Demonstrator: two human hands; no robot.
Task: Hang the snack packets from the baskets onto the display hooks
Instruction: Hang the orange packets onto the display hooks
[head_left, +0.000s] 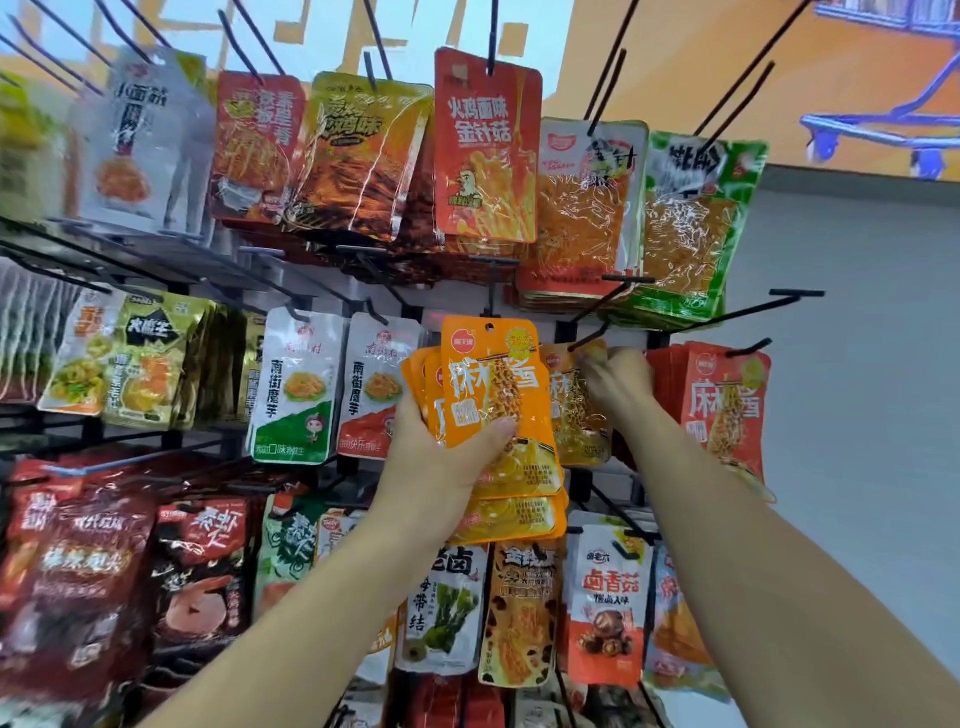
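orange packets (498, 395): glossy plastic film, crinkly clear window; display hooks (748, 312): matt black metal wire; wall (857, 364): matt grey, smooth

We see a bright, evenly lit rack with only faint, soft shadows, white glare streaking the glossy packets (363, 171) of the top row, blur smearing the left edge and the right hand (618, 384), and wide-angle bending that splays the black hooks (748, 310) towards the corners.

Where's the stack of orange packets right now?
Head view, centre: the stack of orange packets is gripped in the left hand, in front of the middle hook row, with white packets to its left and the right hand to its right.
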